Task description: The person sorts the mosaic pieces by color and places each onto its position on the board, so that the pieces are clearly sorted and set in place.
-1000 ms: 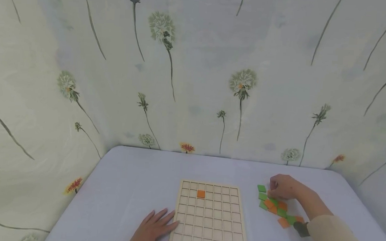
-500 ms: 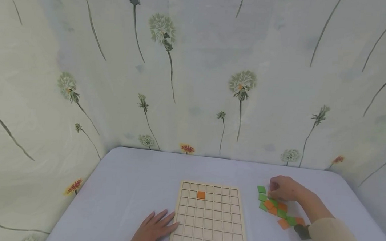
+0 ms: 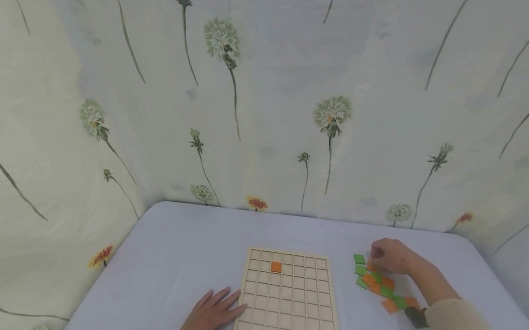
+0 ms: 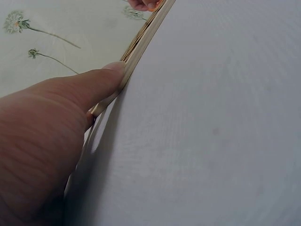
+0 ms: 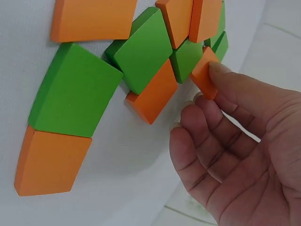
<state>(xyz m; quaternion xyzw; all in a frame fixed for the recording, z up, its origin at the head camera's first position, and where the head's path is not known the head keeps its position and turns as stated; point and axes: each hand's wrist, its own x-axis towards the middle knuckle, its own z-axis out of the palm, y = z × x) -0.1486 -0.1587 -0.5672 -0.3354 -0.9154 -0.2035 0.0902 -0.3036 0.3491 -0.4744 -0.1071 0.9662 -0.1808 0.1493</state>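
Note:
A light wooden grid board (image 3: 290, 306) lies on the table, with one orange square tile (image 3: 276, 267) in a cell near its far end. My left hand (image 3: 209, 317) rests at the board's left edge, fingers spread. In the left wrist view its thumb (image 4: 96, 87) lies along the board's side (image 4: 143, 44). To the right of the board, my right hand (image 3: 393, 256) is at the far end of a loose group of tiles. Its thumb and fingers pinch an orange tile (image 5: 202, 75) in the right wrist view, beside a green tile (image 5: 186, 60).
Several green and orange tiles lie in the group, among them a large-looking green one (image 5: 75, 92) and an orange one (image 5: 51, 162). A dark object (image 3: 416, 317) shows by the right sleeve (image 3: 458, 322). Flower-patterned cloth (image 3: 267, 110) hangs behind the white table (image 3: 188, 241).
My right thumb and fingers have shifted very slightly, and a little more orange shows beside them. The left hand and the board stay where they were.

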